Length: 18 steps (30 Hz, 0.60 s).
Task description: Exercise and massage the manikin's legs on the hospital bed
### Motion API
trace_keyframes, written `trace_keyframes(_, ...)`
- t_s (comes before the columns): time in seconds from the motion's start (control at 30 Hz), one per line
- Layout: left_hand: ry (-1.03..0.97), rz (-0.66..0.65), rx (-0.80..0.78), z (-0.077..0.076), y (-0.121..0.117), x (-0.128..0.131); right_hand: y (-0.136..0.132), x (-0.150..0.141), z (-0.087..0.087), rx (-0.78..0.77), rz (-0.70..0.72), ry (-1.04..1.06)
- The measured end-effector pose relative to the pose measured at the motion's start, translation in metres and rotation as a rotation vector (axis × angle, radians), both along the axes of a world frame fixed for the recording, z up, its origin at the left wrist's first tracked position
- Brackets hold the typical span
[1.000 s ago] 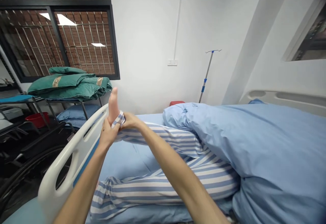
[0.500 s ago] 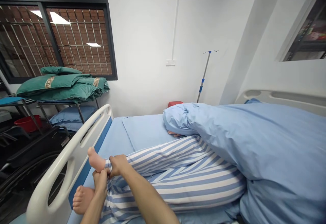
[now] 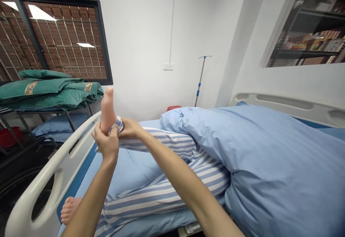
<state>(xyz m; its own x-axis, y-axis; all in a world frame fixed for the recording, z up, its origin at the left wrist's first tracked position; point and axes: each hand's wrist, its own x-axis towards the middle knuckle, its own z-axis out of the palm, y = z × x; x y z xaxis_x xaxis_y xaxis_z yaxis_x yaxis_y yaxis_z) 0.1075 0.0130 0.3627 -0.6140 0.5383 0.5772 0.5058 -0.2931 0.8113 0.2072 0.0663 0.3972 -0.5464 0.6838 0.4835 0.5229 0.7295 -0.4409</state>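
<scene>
At centre-left, fingers curled, my left hand [image 3: 106,143] cups the raised foot [image 3: 108,109] and my right hand [image 3: 130,128] its striped cuff [image 3: 118,123], seemingly for support.

I can't read any words, brands or numbers from here. The tan bands [image 3: 30,88] on the folded green bedding [image 3: 54,98] carry a dark angular pattern, not lettering I can make out. The printed, multicoloured packages [image 3: 318,44] on the dark metal shelf [image 3: 307,54] behind the right-hand window are too small to read.
</scene>
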Motion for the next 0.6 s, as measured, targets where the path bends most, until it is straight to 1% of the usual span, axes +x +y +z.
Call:
trace_keyframes(0.03,0.037,-0.019,0.063,0.016,-0.003,0.014,-0.003,0.013,0.014,0.041,0.011,0.035)
trace_keyframes(0.1,0.092,-0.048,0.164,0.043,-0.01,0.04,-0.01,0.039,0.037,0.097,-0.021,0.082)
trace_keyframes(0.17,0.127,-0.09,0.222,0.064,-0.017,0.064,-0.019,0.061,0.053,0.115,-0.056,0.115)
trace_keyframes(0.23,0.156,-0.126,0.255,0.079,-0.023,0.081,-0.028,0.078,0.064,0.12,-0.112,0.14)
trace_keyframes(0.3,0.173,-0.144,0.283,0.086,-0.029,0.091,-0.034,0.087,0.07,0.123,-0.16,0.147)
trace_keyframes(0.37,0.17,-0.147,0.302,0.085,-0.032,0.093,-0.036,0.089,0.069,0.119,-0.156,0.129)
trace_keyframes(0.43,0.153,-0.143,0.295,0.078,-0.032,0.086,-0.032,0.082,0.062,0.108,-0.112,0.1)
trace_keyframes(0.5,0.131,-0.132,0.266,0.064,-0.03,0.07,-0.023,0.068,0.049,0.101,-0.066,0.07)
trace_keyframes(0.6,0.083,-0.12,0.18,0.035,-0.024,0.036,-0.008,0.036,0.022,0.093,-0.043,0.008)
